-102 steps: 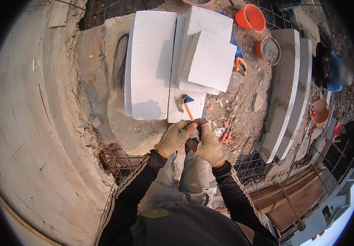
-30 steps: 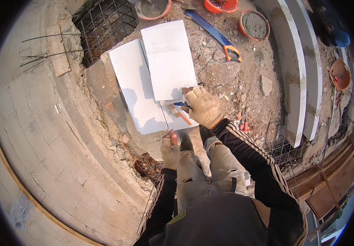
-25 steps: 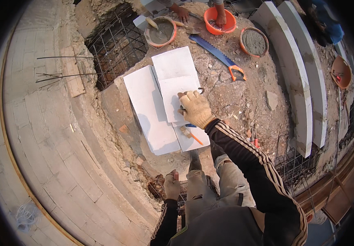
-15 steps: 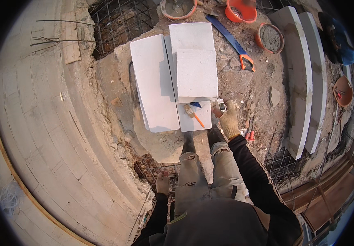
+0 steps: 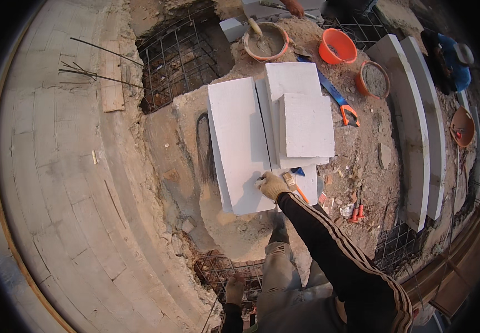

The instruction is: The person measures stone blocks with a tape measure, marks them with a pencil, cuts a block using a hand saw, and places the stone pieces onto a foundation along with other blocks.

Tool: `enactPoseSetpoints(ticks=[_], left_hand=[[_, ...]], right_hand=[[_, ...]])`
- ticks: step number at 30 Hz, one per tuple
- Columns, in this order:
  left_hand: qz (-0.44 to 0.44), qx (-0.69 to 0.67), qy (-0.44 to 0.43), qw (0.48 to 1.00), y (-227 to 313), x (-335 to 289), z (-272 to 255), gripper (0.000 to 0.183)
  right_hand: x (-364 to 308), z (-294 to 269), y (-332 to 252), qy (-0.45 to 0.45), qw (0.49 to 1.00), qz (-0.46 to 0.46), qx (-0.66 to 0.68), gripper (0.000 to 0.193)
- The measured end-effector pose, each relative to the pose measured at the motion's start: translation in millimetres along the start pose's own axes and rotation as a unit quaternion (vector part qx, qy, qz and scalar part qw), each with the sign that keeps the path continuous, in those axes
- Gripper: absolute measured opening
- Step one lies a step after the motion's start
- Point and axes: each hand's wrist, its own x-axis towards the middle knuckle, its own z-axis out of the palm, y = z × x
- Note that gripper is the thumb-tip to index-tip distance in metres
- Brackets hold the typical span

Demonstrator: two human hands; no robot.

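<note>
My right hand [image 5: 271, 185], in a pale knit glove, is over the near right part of a long white block [image 5: 237, 144]. Its fingers are curled together; what they hold, if anything, is hidden. Just right of it, a paintbrush [image 5: 289, 179] and an orange-handled tool [image 5: 302, 194] lie on another white block [image 5: 309, 186], near a small blue piece [image 5: 298, 171]. A smaller white block [image 5: 308, 126] rests farther back on top. My left hand [image 5: 234, 288] hangs low beside my left leg, away from the blocks; its fingers are too dim to read.
A handsaw [image 5: 335, 91] lies beyond the blocks, near mortar buckets [image 5: 266, 41] [image 5: 372, 79] and an orange bucket [image 5: 338, 46]. Red-handled pliers [image 5: 356, 213] lie on the rubble. Rebar pits [image 5: 176, 61] open at left and below. Wall slabs [image 5: 409, 133] and a person [image 5: 455, 61] are at right.
My right hand has moved left, from beside the blocks near a small silver-and-black thing to over the long block. The view has shifted, bringing another person's hand in at the top.
</note>
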Motion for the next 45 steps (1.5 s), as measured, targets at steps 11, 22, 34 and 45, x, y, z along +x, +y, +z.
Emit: enactPoseSetpoints(ticks=[11,22,34,45], left_hand=[[0.016,-0.126,-0.004,0.992,-7,50,-43,0.026],[0.2,0.112,-0.043,0.972,21,82,24,0.036],[0.086,0.096,-0.197,0.972,133,81,107,0.028],[0.175,0.58,-0.332,0.723,398,57,191,0.02]], right_hand=[[-7,46,27,0.123,0.992,-0.015,-0.031,0.058],[-121,-18,173,0.218,0.972,0.068,0.051,0.04],[-413,-142,252,0.288,0.883,0.335,0.155,0.046],[-621,97,223,0.637,0.458,0.459,0.417,0.033]])
